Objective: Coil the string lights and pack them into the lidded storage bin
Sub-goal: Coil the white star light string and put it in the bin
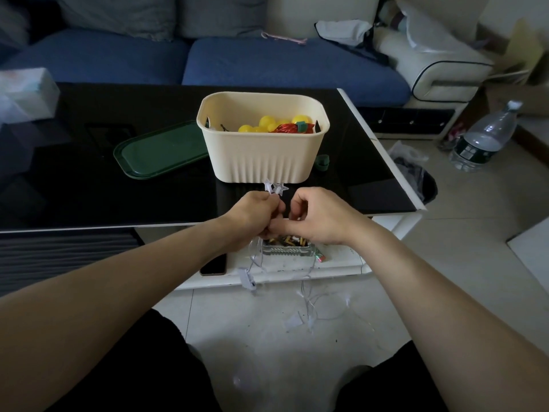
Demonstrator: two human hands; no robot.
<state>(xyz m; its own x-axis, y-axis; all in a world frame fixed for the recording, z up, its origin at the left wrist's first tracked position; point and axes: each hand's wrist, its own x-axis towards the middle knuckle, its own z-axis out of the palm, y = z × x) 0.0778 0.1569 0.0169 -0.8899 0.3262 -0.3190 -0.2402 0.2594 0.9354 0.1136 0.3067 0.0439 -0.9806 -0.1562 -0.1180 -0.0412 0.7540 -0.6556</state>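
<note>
A cream ribbed storage bin stands open on the black table, holding yellow balls and a red bundle with a green tie. Its dark green lid lies flat to the left. My left hand grips a bunch of clear star string lights, with two stars poking out above the fist, just in front of the bin. My right hand is curled beside it, fingers pinching the thin wire. The rest of the string hangs down from my hands and trails over the floor, with a small white box on it.
A green strap lies right of the bin. A tissue box sits at the table's far left. Below the tabletop is a glass tray of small items and a phone. A water bottle and a bin stand right.
</note>
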